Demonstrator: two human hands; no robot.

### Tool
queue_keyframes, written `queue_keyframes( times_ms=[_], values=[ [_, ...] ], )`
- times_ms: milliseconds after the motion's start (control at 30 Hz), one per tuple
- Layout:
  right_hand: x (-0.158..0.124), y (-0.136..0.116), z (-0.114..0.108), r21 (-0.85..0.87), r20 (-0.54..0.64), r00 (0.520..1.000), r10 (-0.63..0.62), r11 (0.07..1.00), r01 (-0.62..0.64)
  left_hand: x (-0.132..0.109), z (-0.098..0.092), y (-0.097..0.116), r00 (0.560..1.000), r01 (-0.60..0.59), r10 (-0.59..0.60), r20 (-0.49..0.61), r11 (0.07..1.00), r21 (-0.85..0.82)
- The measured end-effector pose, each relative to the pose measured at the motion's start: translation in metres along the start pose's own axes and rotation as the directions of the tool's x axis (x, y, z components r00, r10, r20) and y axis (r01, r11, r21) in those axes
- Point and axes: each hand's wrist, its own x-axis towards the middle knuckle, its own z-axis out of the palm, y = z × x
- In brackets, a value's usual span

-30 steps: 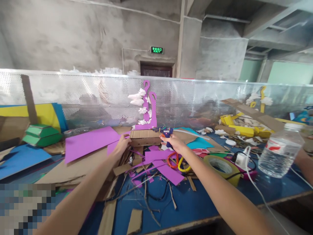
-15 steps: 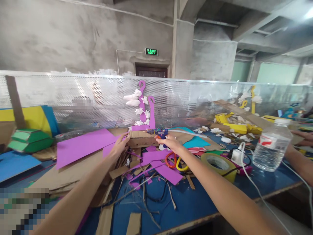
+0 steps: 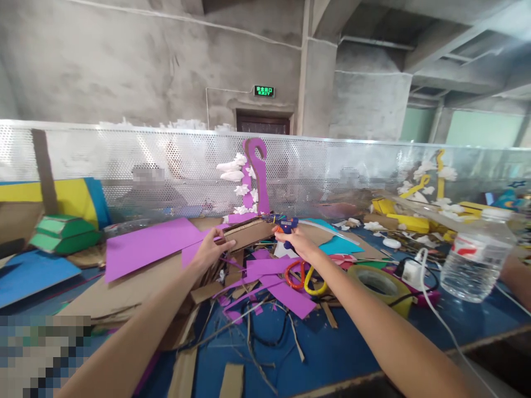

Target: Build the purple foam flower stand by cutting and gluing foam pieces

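My left hand [image 3: 213, 250] grips the near left end of a cardboard base [image 3: 249, 232], which is tilted up on its right side. On that base stands a purple foam cut-out [image 3: 256, 174] with white paper flowers [image 3: 235, 172] stuck to it. My right hand [image 3: 295, 239] is closed on a blue glue gun [image 3: 286, 225], its nozzle at the right end of the cardboard base. Purple foam scraps [image 3: 277, 279] lie just below both hands.
A large purple sheet [image 3: 151, 245] lies left. Red and yellow scissors [image 3: 306, 275], a tape roll [image 3: 377, 279], a white plug with cord [image 3: 410, 271] and a water bottle [image 3: 475, 257] sit right. A perforated metal screen [image 3: 352, 171] backs the blue table [image 3: 332, 342]. Another person's arm [image 3: 516, 276] is at far right.
The cardboard base has tipped and turned, so the purple cut-out now shows edge-on. My left hand shifted its grip under the base; the right hand with the glue gun stayed at its end.
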Motion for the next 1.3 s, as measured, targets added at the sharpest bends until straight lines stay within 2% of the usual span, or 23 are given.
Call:
queue_keyframes(
  times_ms=[100, 267, 467, 600, 667, 800, 900, 967, 1100, 1300],
  values=[
    [-0.001, 0.002, -0.002, 0.004, 0.051, 0.997, 0.052, 0.999, -0.052, 0.003, 0.004, -0.007, 0.999, 0.016, -0.014, 0.04, 0.998, -0.056],
    [-0.001, 0.006, -0.004, -0.099, 0.132, 0.985, 0.109, 0.99, -0.096, 0.007, 0.006, -0.012, 0.996, 0.062, -0.048, 0.074, 0.976, -0.208],
    [-0.002, 0.008, -0.002, -0.195, 0.124, 0.979, 0.162, 0.971, -0.136, 0.004, 0.005, -0.005, 0.998, 0.033, -0.029, 0.048, 0.997, -0.076],
    [-0.003, 0.002, -0.005, -0.204, 0.152, 0.954, 0.26, 0.952, -0.227, 0.003, 0.006, -0.004, 0.994, -0.026, 0.029, 0.109, 0.999, -0.022],
    [-0.005, -0.005, -0.008, -0.266, 0.182, 0.94, 0.289, 0.935, -0.236, 0.004, 0.006, -0.006, 0.992, -0.033, 0.034, 0.12, 0.999, -0.011],
    [-0.01, -0.017, -0.007, -0.455, 0.229, 0.942, 0.246, 0.882, -0.12, 0.005, 0.006, -0.011, 0.991, -0.07, 0.065, 0.12, 0.997, 0.041],
    [-0.015, -0.02, 0.004, -0.464, 0.35, 0.931, 0.099, 0.882, 0.081, 0.005, 0.006, -0.012, 0.99, -0.089, 0.08, 0.113, 0.993, 0.076],
    [-0.018, -0.02, 0.014, -0.478, 0.388, 0.921, 0.003, 0.856, 0.199, 0.005, 0.006, -0.013, 0.99, -0.09, 0.078, 0.118, 0.992, 0.093],
    [-0.022, -0.019, 0.03, -0.537, 0.366, 0.926, -0.089, 0.793, 0.288, 0.006, 0.007, -0.015, 0.987, -0.09, 0.084, 0.139, 0.995, 0.043],
    [-0.025, -0.015, 0.036, -0.617, 0.342, 0.91, -0.233, 0.675, 0.404, 0.004, 0.009, -0.013, 0.985, -0.06, 0.06, 0.159, 0.998, -0.007]
  ],
)
